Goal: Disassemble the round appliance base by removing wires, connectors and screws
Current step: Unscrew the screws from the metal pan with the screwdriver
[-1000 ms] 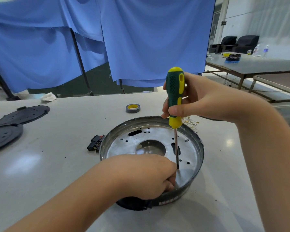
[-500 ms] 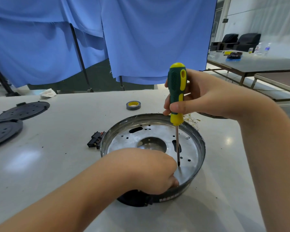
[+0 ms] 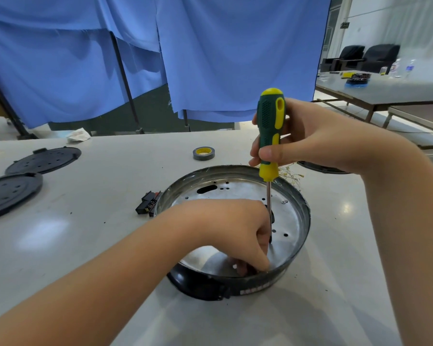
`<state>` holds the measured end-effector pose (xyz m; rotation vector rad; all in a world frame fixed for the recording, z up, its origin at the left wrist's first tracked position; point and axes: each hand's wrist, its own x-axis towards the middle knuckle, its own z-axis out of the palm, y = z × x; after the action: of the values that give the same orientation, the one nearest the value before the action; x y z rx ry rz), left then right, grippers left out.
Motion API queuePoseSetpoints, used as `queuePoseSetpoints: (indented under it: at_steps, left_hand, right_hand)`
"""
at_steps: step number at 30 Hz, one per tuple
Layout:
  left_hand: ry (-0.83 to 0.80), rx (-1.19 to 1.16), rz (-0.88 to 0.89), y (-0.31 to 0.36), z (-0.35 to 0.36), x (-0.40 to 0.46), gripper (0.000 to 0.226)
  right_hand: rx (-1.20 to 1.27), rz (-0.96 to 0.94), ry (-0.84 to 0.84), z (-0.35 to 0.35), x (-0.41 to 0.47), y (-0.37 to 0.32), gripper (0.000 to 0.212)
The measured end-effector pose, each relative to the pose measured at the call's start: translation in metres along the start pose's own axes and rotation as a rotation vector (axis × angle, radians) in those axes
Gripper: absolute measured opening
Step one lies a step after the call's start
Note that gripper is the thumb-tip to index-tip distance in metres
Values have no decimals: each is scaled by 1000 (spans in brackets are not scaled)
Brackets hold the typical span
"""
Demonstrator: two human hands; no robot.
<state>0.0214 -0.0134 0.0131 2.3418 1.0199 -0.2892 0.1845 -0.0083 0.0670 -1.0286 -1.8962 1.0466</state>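
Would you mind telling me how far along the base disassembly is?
Done: a black connector and loose wires lie outside the round base. In hand: the right hand holds the screwdriver upright inside it; the left hand steadies by the tip. Left: that screw.

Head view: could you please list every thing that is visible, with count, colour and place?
round appliance base: 1, silver inside, black outside, table centre
screwdriver: 1, green and yellow, upright, tip inside the base
tape roll: 1, grey and yellow, behind the base
connector: 1, black, left of the base
round covers: 2, black, table left
wires: a bundle, pale, behind the base
table: 1, light grey
curtains: blue, background
left hand: inside the base, fingers curled
right hand: grips the screwdriver handle
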Motion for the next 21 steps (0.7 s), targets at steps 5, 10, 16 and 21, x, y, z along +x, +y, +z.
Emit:
queuePoseSetpoints:
  at_steps: [5, 10, 16, 21]
  left_hand:
    - [-42, -31, 22, -1, -3, 0, 10]
    - [38, -177, 81, -6, -14, -9, 7]
    - [190, -522, 204, -42, -21, -30, 11]
    - [556, -919, 276, -92, -11, -39, 13]
  right_hand:
    - [-15, -3, -9, -1, -1, -1, 51]
    - [-13, -2, -6, -1, 0, 0, 51]
    - [-14, 2, -3, -1, 0, 0, 53]
    - [-62, -3, -12, 2, 2, 0, 52]
